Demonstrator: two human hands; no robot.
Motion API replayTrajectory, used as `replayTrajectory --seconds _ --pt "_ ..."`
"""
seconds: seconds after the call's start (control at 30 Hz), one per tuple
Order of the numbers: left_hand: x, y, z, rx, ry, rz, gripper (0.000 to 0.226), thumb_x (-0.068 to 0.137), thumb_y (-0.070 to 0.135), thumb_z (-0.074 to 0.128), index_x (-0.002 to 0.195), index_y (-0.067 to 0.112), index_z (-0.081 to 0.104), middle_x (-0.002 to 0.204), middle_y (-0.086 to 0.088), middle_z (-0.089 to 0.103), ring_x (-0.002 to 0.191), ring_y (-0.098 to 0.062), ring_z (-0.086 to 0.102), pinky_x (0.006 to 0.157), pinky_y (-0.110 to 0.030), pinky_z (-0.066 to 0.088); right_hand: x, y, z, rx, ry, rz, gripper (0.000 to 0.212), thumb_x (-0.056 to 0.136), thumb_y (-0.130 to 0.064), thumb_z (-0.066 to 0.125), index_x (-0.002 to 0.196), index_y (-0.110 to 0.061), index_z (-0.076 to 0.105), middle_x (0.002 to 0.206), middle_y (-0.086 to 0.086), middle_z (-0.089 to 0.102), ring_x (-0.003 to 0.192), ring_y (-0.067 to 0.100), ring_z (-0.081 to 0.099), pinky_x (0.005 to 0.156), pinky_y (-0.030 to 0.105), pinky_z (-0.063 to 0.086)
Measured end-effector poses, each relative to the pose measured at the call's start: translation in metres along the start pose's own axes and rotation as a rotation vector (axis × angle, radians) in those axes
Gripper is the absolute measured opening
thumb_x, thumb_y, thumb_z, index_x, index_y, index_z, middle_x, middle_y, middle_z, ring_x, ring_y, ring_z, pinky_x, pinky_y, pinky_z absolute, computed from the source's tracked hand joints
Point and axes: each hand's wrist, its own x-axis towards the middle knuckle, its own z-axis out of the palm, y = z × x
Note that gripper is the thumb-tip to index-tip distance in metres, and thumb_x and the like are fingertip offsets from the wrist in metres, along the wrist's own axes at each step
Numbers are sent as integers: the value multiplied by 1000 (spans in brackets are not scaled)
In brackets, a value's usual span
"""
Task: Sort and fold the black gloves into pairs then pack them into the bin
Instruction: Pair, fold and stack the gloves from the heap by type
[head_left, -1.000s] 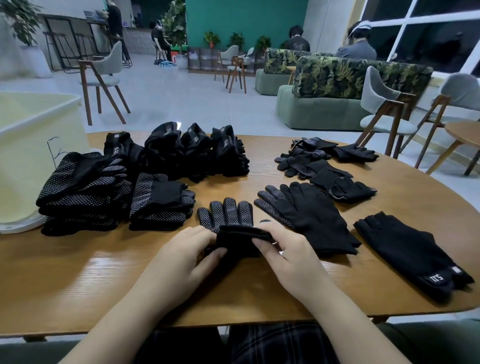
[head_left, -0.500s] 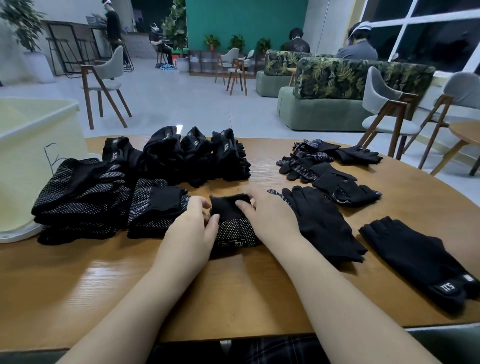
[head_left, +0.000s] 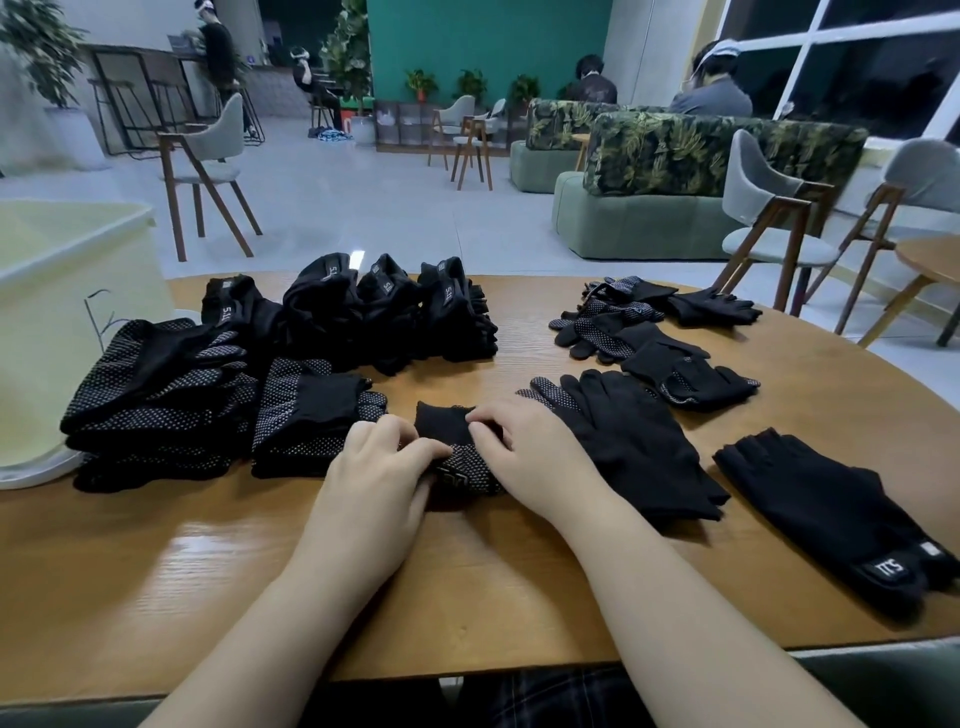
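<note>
A folded pair of black dotted gloves (head_left: 464, 457) lies on the wooden table (head_left: 156, 571) in front of me. My left hand (head_left: 382, 470) grips its left side, fingers curled over the fabric. My right hand (head_left: 524, 452) pinches the top fold from the right. Stacks of folded pairs (head_left: 161, 395) sit to the left, with another folded pair (head_left: 311, 421) right beside my left hand. Loose gloves lie to the right: a flat pair (head_left: 639, 441) and a single glove (head_left: 831, 514) with a label.
A pale yellow bin (head_left: 67, 312) stands at the table's left edge. More folded black gloves (head_left: 384, 312) are piled at the back centre, and loose gloves (head_left: 649, 332) at the back right. Chairs, sofas and seated people fill the room beyond.
The glove pair has been folded over, away from me; its dotted fingers no longer stick out. Both hands moved forward with it and now hold the bundle's top.
</note>
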Motion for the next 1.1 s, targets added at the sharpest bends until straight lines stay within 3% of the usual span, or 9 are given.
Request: replayTrajectory --seconds 0.17,0.3,0.4,0.53,0.63,0.73,0.8,0.97,1.1 --pt "-3 -1 -4 69 159 -238 33 77 7 69 109 13 66 93 -9 53 85 -31 48 70 -43 48 -2 -4 1 11 -34 27 15 94 -23 53 93 -17 67 91 -6 62 82 6 50 78 21 40" --pt "-6 9 -9 65 -34 -423 40 91 41 51 124 19 54 95 -8 61 91 -33 55 75 -41 47 -2 -3 10 -35 -4 -5 10 89 -18 58 91 -14 68 95 -2 63 90 14 50 86 31 44" --pt "0 16 -11 19 -93 -472 48 92 51 42 134 30 41 107 -4 59 103 -28 52 84 -39 46 -2 -4 9 -71 -11 -4 18 89 -20 59 104 -15 67 112 -3 60 106 15 49 93 29 41" --pt "12 25 -11 -134 -50 -434 45 92 37 54 135 30 41 104 -4 51 92 -24 54 80 -34 44 -3 -5 7 -34 -74 56 32 92 -23 55 123 -16 56 129 -4 51 117 11 49 98 24 39" --pt "22 31 -8 -330 37 -404 44 91 19 57 132 27 45 106 0 44 80 -4 49 70 -18 32 -3 -7 5 -13 -80 88 39 92 -24 56 130 -16 50 131 -2 49 120 13 46 99 23 35" --pt "32 31 -7 -449 116 -380 47 89 5 55 130 26 48 106 0 42 83 13 44 69 -8 30 -3 -10 1 62 -36 88 45 90 -23 58 133 -17 44 130 0 49 121 14 45 102 28 36" --pt "37 28 -10 -493 150 -351 50 87 0 54 127 31 50 104 1 44 90 12 44 76 -5 35 -3 -13 -2 129 4 80 54 90 -23 58 139 -19 37 137 -3 44 126 11 41 106 25 34" --pt "48 7 -32 -566 119 -247 58 89 -2 53 116 48 52 103 13 48 95 -5 54 90 -28 46 14 -29 -12 197 37 -51 72 89 -19 60 149 -20 22 151 -7 30 139 4 25 110 14 18" --pt "53 -10 -48 -624 45 -194 55 89 -8 50 113 40 61 109 18 54 101 -10 58 89 -39 52 38 -39 -18 219 -108 -65 79 85 -25 66 149 -28 19 145 -11 40 132 2 33 106 20 27"
